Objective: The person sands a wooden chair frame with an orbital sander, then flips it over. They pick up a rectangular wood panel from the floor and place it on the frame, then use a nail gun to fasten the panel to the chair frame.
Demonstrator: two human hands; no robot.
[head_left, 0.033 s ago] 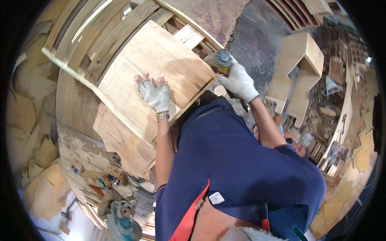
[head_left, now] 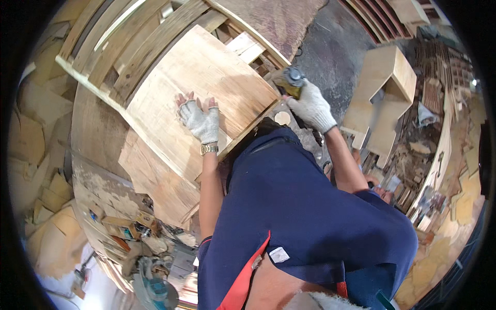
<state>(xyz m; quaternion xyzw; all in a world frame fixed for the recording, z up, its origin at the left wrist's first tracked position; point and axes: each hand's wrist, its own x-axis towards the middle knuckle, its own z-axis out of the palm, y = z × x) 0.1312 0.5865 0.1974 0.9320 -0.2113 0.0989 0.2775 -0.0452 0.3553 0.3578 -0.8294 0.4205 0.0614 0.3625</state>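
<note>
Lying flat with its fingers spread, my left hand (head_left: 201, 121) presses on a wide pale wooden board (head_left: 206, 67). It wears a grey-white glove that leaves the fingertips bare, and a metal watch (head_left: 208, 149) circles the wrist. My right hand (head_left: 313, 107), in a white knit glove, is closed around a hand-held power tool (head_left: 289, 82) with a yellowish body and a round grey-black end. The tool is at the board's right corner; I cannot tell whether it touches the wood. Its exact kind is unclear, and the hand hides part of it.
The board rests on a slatted wooden frame (head_left: 155, 44). A second thin wood sheet (head_left: 155, 181) sticks out below it. To the right stands an angular plywood piece (head_left: 372, 98), with another person (head_left: 380, 194) partly visible behind my right arm. Tools and scraps (head_left: 129, 227) clutter the lower left.
My right hand and the power tool have shifted slightly to the right. My left hand stays in place on the board.
</note>
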